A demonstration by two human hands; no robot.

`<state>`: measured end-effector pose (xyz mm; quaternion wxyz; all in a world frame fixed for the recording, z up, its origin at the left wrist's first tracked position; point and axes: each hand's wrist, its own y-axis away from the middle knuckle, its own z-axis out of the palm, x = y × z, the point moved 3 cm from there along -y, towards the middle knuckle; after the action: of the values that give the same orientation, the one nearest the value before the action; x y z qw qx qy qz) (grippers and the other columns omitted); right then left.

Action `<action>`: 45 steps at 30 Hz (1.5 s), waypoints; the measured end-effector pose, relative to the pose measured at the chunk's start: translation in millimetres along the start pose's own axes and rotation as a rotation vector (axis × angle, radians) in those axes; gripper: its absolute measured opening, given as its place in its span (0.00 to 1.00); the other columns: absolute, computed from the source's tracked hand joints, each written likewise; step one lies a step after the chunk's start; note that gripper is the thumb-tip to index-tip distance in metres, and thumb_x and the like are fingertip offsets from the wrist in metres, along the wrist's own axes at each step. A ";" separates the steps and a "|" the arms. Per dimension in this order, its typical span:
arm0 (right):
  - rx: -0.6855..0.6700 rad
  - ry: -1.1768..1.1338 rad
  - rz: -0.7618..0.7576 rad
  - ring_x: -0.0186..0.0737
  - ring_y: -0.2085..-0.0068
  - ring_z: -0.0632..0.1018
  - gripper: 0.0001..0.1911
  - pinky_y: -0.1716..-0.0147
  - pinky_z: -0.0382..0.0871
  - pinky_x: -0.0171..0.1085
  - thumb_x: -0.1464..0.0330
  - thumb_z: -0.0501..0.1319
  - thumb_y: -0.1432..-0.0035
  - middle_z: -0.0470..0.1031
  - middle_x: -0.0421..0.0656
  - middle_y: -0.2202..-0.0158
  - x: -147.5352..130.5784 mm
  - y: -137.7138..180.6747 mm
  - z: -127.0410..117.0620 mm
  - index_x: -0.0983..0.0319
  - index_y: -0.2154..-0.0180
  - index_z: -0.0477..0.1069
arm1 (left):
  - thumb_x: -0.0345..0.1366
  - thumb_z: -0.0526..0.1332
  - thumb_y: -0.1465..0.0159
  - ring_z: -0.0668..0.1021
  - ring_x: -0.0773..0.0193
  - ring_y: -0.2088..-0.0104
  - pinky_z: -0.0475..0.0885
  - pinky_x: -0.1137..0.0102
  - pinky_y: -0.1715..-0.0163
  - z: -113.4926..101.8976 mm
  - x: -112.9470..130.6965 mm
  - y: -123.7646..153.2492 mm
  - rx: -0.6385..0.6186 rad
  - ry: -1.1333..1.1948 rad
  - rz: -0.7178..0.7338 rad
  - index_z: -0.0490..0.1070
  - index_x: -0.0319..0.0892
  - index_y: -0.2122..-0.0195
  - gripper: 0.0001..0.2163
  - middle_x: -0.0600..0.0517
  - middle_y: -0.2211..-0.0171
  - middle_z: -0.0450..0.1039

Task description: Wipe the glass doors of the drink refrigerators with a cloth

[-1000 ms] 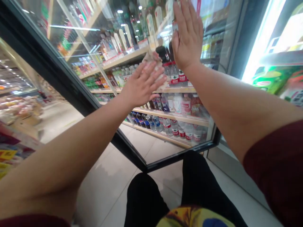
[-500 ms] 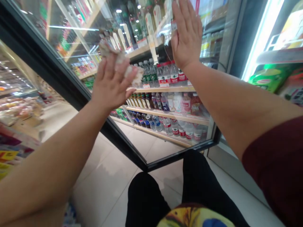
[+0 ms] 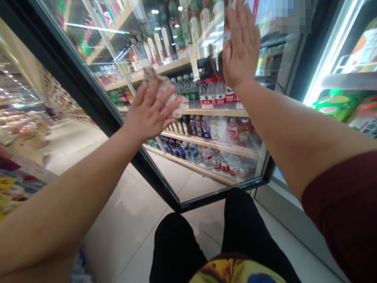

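My left hand (image 3: 150, 110) holds a crumpled, whitish-brown cloth (image 3: 179, 106) against the glass, its fingers spread over it. Part of the cloth is hidden under the palm and fingers. The glass door (image 3: 194, 188) stands ajar with a black frame (image 3: 141, 165) around its pane. Higher up and to the right, my right hand (image 3: 241, 51) lies flat against the same pane, fingers stretched upward and holding nothing.
Through the glass show shelves of bottles (image 3: 212, 92). On the right is a lit cooler with green packages (image 3: 332, 100). Packaged goods (image 3: 14, 184) stand at the left. My knees (image 3: 176, 236) are close to the door's bottom corner, above a tiled floor (image 3: 132, 212).
My left hand and the cloth have moved right and a little down across the pane. My right hand stays flat on the glass, while the view has shifted slightly.
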<state>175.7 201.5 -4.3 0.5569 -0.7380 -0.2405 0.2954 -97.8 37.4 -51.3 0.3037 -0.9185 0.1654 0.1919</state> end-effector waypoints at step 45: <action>0.029 -0.005 0.006 0.33 0.22 0.52 0.34 0.21 0.45 0.47 0.67 0.43 0.29 0.47 0.27 0.23 4.1 -2.7 7.9 0.53 0.24 0.54 | 0.53 0.53 0.26 0.24 0.55 0.22 0.19 0.42 0.23 -20.9 -3.6 -44.3 0.166 -0.043 -0.166 0.42 0.54 0.22 0.35 0.62 0.21 0.23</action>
<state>172.9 210.3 -4.0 0.5661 -0.7299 -0.2353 0.3021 -77.0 58.8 -12.1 0.3970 -0.8964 0.0976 0.1716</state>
